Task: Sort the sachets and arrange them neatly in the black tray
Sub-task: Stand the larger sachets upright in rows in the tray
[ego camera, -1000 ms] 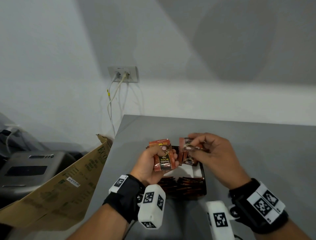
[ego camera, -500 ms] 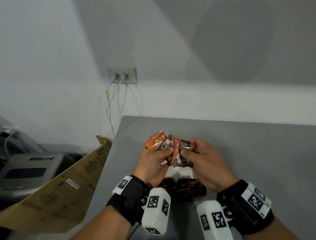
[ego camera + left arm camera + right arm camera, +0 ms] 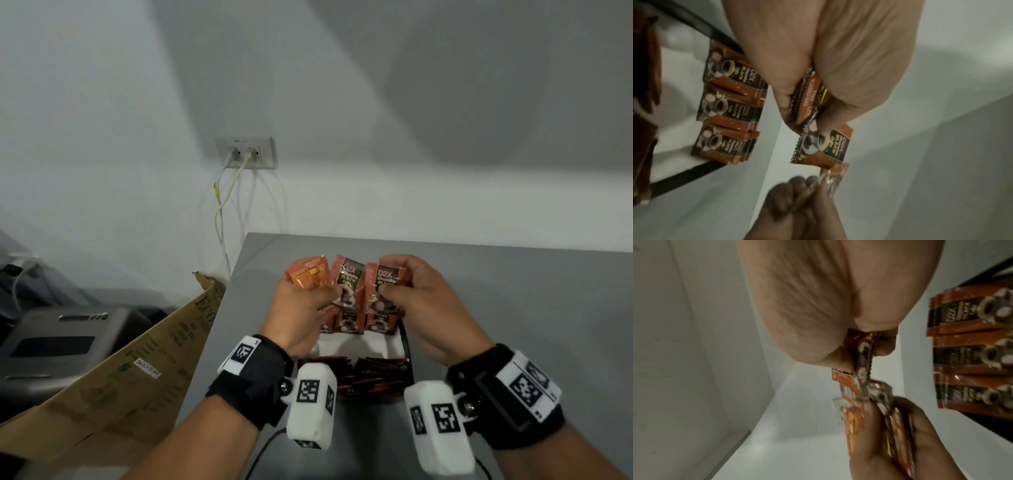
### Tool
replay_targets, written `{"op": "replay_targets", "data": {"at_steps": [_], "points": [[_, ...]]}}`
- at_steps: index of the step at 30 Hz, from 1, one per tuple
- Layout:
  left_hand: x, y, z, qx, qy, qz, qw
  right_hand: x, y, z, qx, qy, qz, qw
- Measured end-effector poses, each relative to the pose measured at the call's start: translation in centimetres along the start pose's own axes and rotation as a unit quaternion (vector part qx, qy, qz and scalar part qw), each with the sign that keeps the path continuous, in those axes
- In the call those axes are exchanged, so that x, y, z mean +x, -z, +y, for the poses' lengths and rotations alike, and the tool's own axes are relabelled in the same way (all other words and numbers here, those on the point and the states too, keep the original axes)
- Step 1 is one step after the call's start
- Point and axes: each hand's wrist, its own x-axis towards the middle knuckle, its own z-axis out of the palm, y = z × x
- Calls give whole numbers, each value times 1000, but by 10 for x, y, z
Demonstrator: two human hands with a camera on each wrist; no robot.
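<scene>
My left hand [image 3: 308,301] grips a fan of sachets: orange ones [image 3: 308,275] and a black-and-orange D2X coffee sachet [image 3: 347,277]. My right hand [image 3: 407,291] pinches another D2X sachet [image 3: 385,279] beside them. Both hands hover over the black tray [image 3: 407,346] on the grey table. Three stacks of D2X sachets [image 3: 725,112] lie in the tray's far row, also seen in the right wrist view as stacks [image 3: 970,353]. Dark brown stick sachets [image 3: 373,377] fill the near row. The left wrist view shows the left hand [image 3: 807,104] pinching sachet edges.
The grey table [image 3: 496,291] runs to the right and far side. A cardboard sheet [image 3: 120,370] leans at the table's left edge, beside a grey machine [image 3: 54,346]. A wall socket [image 3: 245,152] with white cables sits behind.
The two hands first came together from apart. My right hand has since drawn a D2X sachet slightly rightward out of the left hand's bundle, and the sachets are now fanned out.
</scene>
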Motion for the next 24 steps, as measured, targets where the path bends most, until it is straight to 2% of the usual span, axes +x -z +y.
{"op": "replay_targets", "data": {"at_steps": [3,6,9,11,16,19,22,24], "points": [[-3,-10,-4,-36,-3,-12,999,-2,-16,6,28,-12,-15,999],[-2,-12,-5,-68,34,-39,996,1,-22,5,52,-20,-1,998],[-1,-6,-1,-108,91,-11,990,4,-16,3,83,-36,14,996],[2,-1,-2,-115,111,0,987,4,-11,0,114,-41,-1,993],[3,-1,-4,-46,64,-53,995,4,-9,1,129,-41,-57,989],[6,-2,-7,-46,78,-87,992,5,-11,6,113,-56,-88,988],[6,3,-5,-42,75,-68,994,5,-9,5,73,-6,-38,997],[8,5,0,-90,123,-49,987,3,-4,0,15,38,-8,999]]}}
